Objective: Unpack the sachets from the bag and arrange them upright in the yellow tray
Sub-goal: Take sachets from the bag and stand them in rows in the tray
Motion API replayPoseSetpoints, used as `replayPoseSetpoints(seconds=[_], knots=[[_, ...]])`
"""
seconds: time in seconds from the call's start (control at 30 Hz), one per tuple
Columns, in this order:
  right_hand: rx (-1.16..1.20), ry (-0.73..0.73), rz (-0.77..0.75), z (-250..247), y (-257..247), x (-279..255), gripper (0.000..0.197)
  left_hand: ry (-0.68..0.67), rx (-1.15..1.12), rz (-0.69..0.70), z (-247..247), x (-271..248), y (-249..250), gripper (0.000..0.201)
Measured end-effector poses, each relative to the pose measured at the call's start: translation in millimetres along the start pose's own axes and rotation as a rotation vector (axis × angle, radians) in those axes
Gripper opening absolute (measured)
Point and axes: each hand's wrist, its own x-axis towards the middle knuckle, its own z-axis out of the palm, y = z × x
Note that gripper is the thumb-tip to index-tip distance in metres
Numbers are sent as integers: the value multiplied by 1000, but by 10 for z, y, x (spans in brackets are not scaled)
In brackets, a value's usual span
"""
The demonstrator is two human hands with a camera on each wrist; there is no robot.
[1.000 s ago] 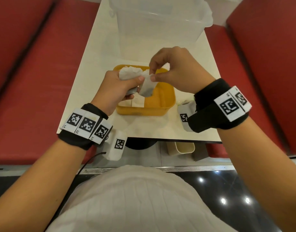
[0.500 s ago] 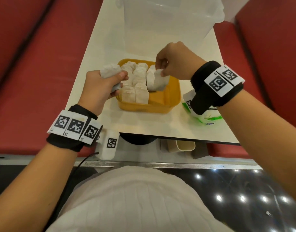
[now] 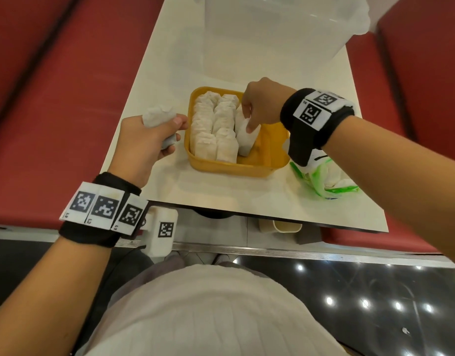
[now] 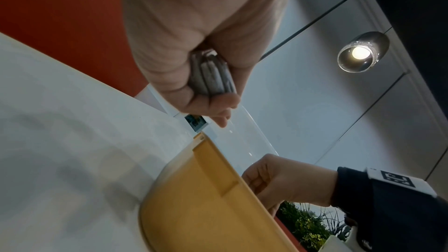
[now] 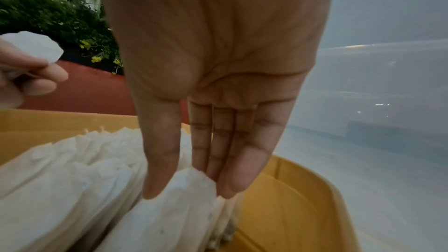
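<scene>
The yellow tray sits mid-table, with two rows of white sachets standing upright in its left part. My right hand reaches into the tray, and its thumb and fingers pinch the top of one sachet standing beside the second row. Just left of the tray, my left hand grips a small bundle of sachets above the table. The green-and-white bag lies right of the tray, partly hidden by my right wrist.
A large clear plastic tub stands right behind the tray. Red bench seats flank the white table on both sides. The table's near edge runs just below the tray and bag. A cream cup sits below the table.
My right hand took one sachet from the left hand's bundle and lowered it into the tray. The left hand moved left, off the tray.
</scene>
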Motion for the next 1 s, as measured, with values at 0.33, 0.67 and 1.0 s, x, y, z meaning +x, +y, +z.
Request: replayPoseSetpoints(seconds=[0.33, 0.67, 1.0], knots=[[-151, -15, -34, -2, -133, 32, 31, -16, 3, 8, 21, 52, 30, 10], [-116, 52, -69, -10, -63, 74, 21, -3, 9, -22, 3, 39, 0, 10], [-134, -222, -205, 147, -160, -336, 26, 56, 330, 80, 77, 11, -115, 34]])
